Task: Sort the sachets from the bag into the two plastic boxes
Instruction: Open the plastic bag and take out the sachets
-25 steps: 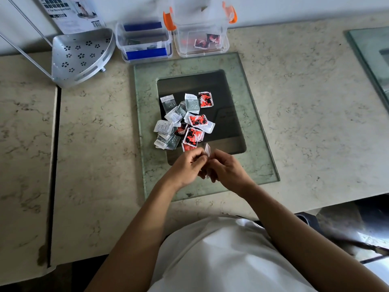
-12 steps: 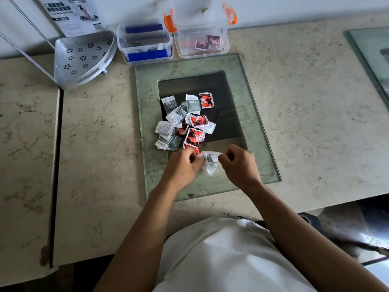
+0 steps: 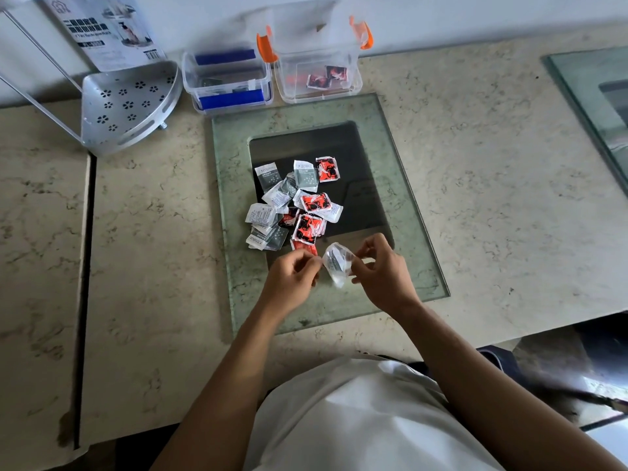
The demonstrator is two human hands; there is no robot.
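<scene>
Here the left hand [image 3: 290, 278] and the right hand [image 3: 380, 270] both pinch a small clear bag [image 3: 336, 263]. At 12 o'clock from it, sachets [image 3: 295, 203] lie piled on the worktop [image 3: 492, 198]. Further at 12, the orange-clipped box [image 3: 317, 76] holds red sachets; the blue-clipped box [image 3: 227, 83] at 11 holds grey ones.

Bare glass plate [image 3: 401, 212] right of sachet pile [image 3: 292, 205] leaves path to boxes [image 3: 316, 79].
</scene>
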